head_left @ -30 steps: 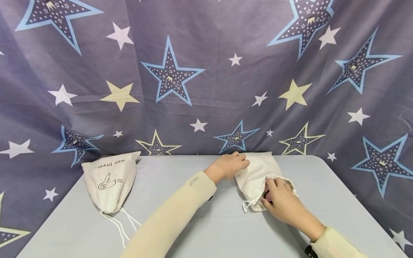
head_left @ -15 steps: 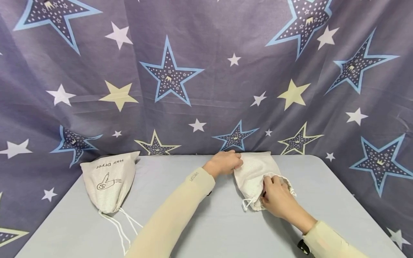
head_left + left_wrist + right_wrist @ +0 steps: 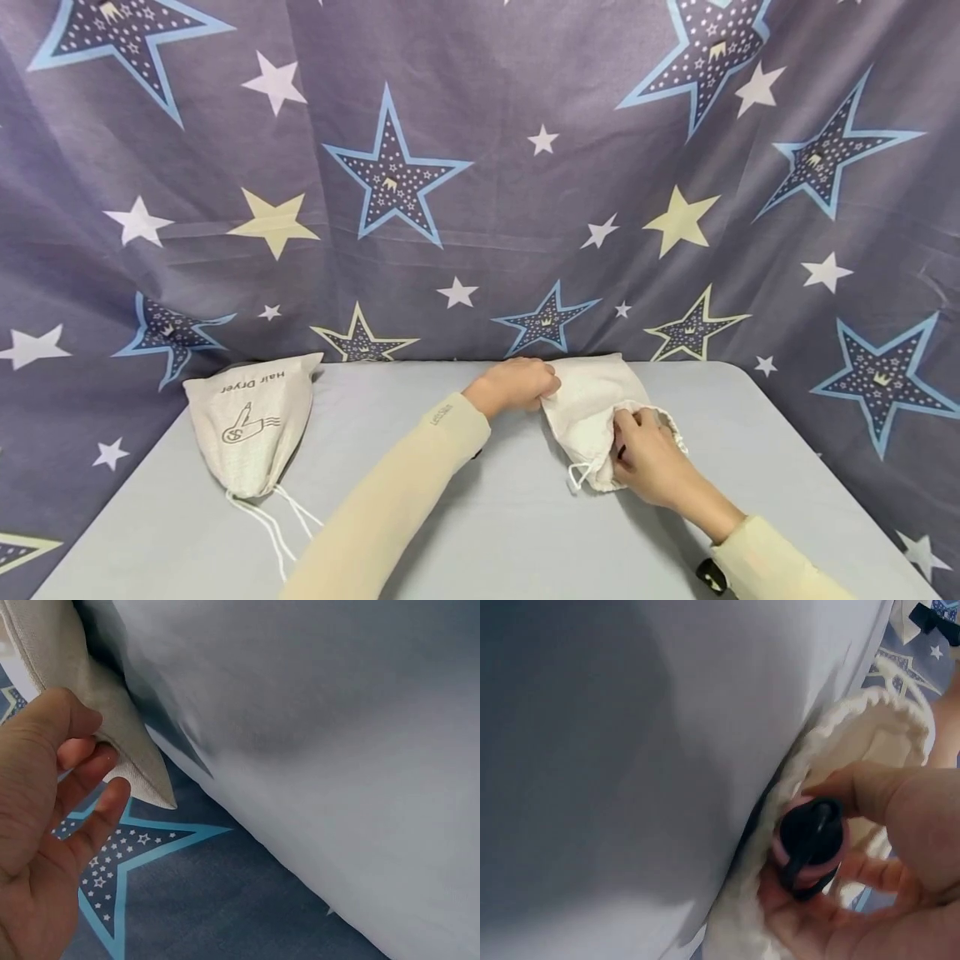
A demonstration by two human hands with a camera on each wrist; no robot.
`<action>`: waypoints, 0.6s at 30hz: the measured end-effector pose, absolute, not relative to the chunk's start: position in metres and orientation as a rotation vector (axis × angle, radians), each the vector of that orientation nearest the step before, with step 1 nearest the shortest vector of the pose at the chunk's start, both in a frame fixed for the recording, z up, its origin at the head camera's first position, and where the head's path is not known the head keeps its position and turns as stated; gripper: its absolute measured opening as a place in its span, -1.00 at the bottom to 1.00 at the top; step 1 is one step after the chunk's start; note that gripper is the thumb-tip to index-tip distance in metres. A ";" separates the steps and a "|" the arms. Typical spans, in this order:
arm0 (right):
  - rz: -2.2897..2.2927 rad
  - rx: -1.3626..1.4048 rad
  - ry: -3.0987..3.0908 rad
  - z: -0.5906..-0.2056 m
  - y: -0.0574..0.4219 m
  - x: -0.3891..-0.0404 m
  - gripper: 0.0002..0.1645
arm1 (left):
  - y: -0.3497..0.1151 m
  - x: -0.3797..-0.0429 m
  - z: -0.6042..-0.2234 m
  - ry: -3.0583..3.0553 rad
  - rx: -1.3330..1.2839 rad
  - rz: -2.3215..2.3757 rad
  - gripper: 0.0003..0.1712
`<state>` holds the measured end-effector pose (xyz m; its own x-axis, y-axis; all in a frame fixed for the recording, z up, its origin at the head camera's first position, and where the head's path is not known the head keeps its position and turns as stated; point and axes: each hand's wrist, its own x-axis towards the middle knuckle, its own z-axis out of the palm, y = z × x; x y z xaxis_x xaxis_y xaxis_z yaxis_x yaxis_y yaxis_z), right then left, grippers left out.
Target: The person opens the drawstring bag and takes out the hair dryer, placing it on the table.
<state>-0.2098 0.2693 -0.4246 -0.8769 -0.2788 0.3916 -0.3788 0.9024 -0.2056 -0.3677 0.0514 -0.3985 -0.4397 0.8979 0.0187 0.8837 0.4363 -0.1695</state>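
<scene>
A cream drawstring bag (image 3: 596,385) lies on the right side of the table, its gathered mouth towards me. My left hand (image 3: 517,385) pinches the bag's far left corner between thumb and index finger, the other fingers loosely bent in the left wrist view. At the mouth, my right hand (image 3: 651,458) grips a pink cylinder with a black end (image 3: 810,836), with a black loop across that end. Fingers and thumb curl round it in the right wrist view. The rest of the pink thing is hidden inside the bag.
Another cream drawstring bag (image 3: 251,425), printed "Hair Dryer", lies at the table's left with its white cords (image 3: 270,533) trailing forward. A purple-grey star-patterned curtain (image 3: 480,208) hangs behind the pale grey table (image 3: 525,533).
My left hand has drawn back slightly left and now pinches the bag's corner. My right hand has closed further round the pink cylinder at the mouth.
</scene>
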 end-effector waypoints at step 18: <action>0.399 0.974 -2.539 -0.427 0.333 -0.208 -0.36 | 0.040 -0.344 -0.389 -2.520 -1.819 0.016 -0.76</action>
<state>-0.2083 0.3328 -0.4267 -0.6822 -0.5745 0.4523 -0.6854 0.7178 -0.1220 -0.3435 0.0402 -0.3895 -0.3146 0.9490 0.0210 0.9486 0.3151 -0.0282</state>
